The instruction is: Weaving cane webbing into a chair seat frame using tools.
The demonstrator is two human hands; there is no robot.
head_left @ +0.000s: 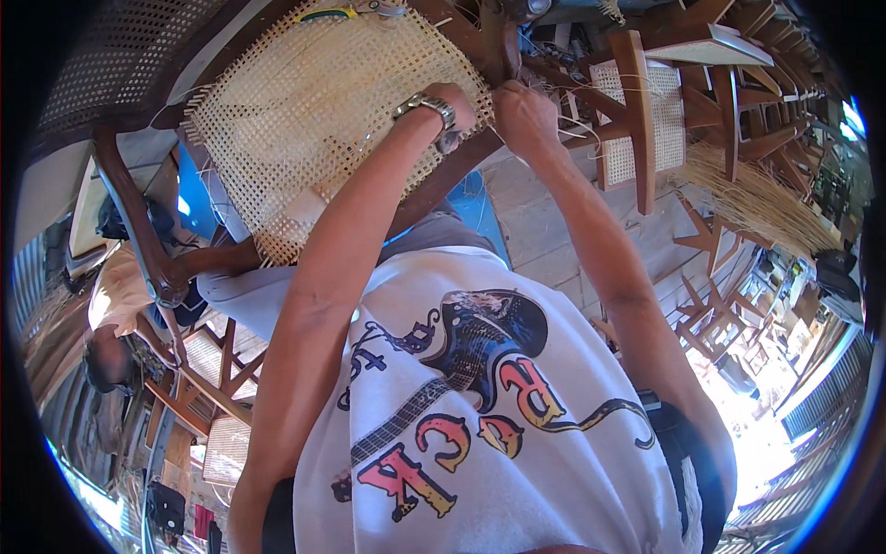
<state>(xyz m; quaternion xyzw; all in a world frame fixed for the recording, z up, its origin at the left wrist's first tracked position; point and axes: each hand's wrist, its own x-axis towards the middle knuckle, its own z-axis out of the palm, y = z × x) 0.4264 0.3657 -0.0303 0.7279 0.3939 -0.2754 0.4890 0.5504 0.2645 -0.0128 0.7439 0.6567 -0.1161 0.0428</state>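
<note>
A sheet of woven cane webbing with frayed edges lies over the seat of a dark wooden chair frame. My left hand, with a metal watch at its wrist, is closed at the right edge of the webbing; what its fingers hold is hidden. Just right of it, beside a dark wooden post, my right hand is closed in a pinch. A thin pale cane strand shows at its fingers. Pliers with yellow and blue handles lie at the far edge of the webbing.
Several wooden chair frames are stacked at the right, some with cane panels. A bundle of long cane strands lies below them. At the left, another person sits by chair parts. A curved chair arm rises at the left.
</note>
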